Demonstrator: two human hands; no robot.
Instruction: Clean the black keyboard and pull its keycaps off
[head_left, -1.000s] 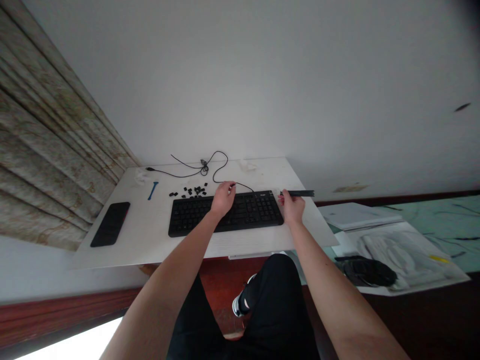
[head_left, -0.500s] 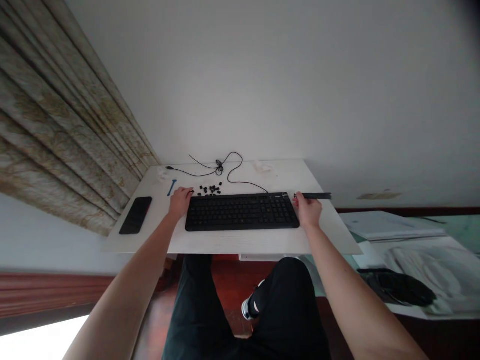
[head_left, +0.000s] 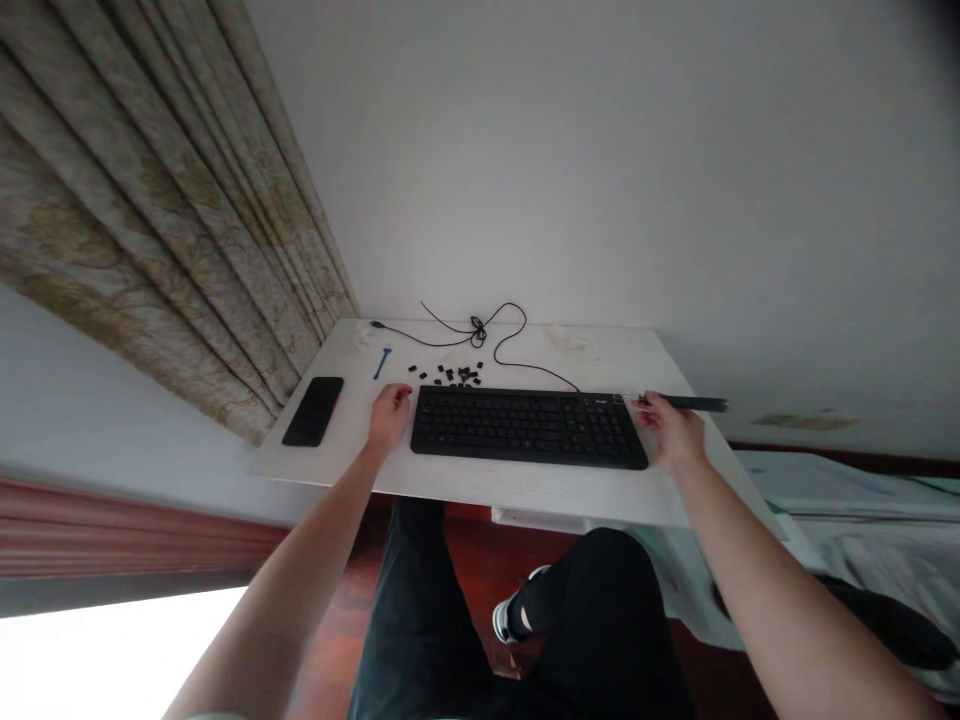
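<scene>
A black keyboard (head_left: 525,425) lies flat on the white desk between my hands. Just off its left end, my left hand (head_left: 389,415) has its fingertips pinched together on a small black piece that looks like a keycap (head_left: 409,389). Past the keyboard's right end, my right hand (head_left: 673,428) is closed around a slim black stick-like tool (head_left: 697,403), which points to the right; its exact kind is hard to make out. Several loose black keycaps (head_left: 465,374) are scattered behind the keyboard's left half.
The keyboard's black cable (head_left: 478,330) lies bundled near the wall. A small blue tool (head_left: 382,363) rests at the back left, and a black phone (head_left: 313,411) at the desk's left. Whitish scraps (head_left: 568,338) sit at the back. A curtain (head_left: 300,250) hangs on the left.
The view has shifted, so the desk sits further right. My left hand has moved slightly left and towards me, away from the keyboard's corner. My right hand still grips the black tool.
</scene>
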